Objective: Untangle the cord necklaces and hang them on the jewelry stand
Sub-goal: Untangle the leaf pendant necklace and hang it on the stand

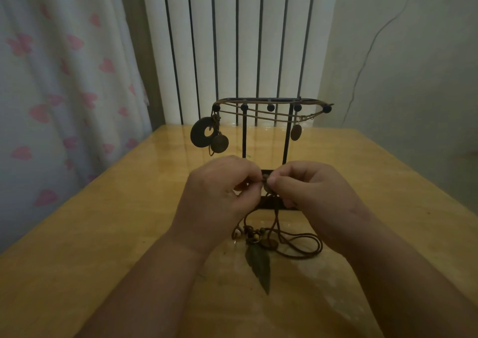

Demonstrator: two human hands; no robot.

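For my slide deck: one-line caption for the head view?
The left hand and right hand pinch a tangled cord necklace over the table, before the jewelry stand.

The scene is dimly lit; soft glare is seen on the glossy table (336, 161), apparently from ahead. Edges are bent by wide-angle distortion.

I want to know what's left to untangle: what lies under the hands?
A leaf pendant, beads and looped dark cord lie on the table. The left hand and right hand hide much of the stand base.
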